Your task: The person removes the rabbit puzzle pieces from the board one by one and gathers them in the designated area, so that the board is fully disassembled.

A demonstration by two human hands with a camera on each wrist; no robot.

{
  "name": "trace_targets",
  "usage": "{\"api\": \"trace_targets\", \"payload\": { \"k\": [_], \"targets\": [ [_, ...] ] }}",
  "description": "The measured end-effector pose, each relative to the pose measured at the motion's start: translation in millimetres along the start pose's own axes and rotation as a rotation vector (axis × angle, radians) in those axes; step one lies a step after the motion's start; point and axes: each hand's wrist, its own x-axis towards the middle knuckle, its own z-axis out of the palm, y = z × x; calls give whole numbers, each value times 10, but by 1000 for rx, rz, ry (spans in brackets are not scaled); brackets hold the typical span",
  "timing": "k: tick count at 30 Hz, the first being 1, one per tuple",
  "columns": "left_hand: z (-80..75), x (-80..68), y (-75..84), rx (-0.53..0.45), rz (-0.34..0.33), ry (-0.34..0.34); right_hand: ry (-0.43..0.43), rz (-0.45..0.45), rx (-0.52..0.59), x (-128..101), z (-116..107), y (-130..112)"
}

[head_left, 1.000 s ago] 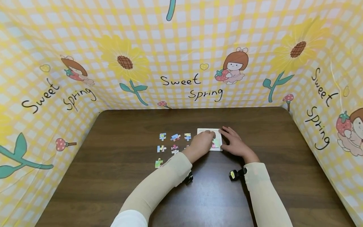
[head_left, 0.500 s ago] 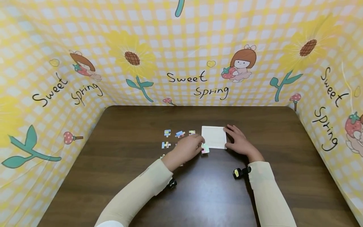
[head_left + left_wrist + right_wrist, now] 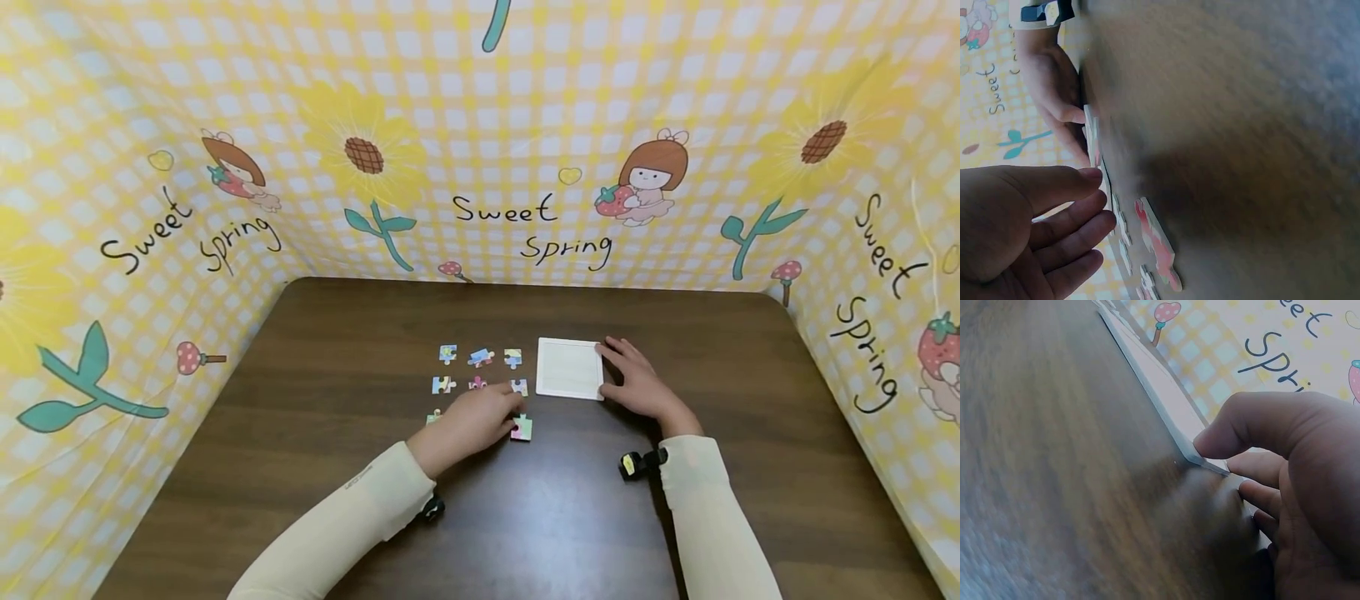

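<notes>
Head view: left hand [image 3: 472, 423], fingers relaxed, beside loose puzzle piece [image 3: 522, 428]; right hand [image 3: 637, 383], fingers lightly curled, steadies white puzzle tray [image 3: 570, 368]; risk: sleeve scatters nearby pieces.

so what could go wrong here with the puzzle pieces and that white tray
The left hand hovers flat over the loose pieces; a careless sweep could scatter that tidy grid or nudge the pink-green piece lying beside its fingertips. The right hand only touches the white tray at its edge and corner, so the tray might slide on the smooth wooden table if pushed.
</notes>
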Motion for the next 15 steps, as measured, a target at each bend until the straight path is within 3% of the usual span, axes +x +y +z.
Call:
{"api": "trace_targets", "payload": {
  "k": [10,15],
  "targets": [
    [50,-30,24,56,0,11,9,-3,10,-22,15,18],
    [23,-18,8,34,-4,9,-1,-19,33,-34,-41,11]
  ]
}}
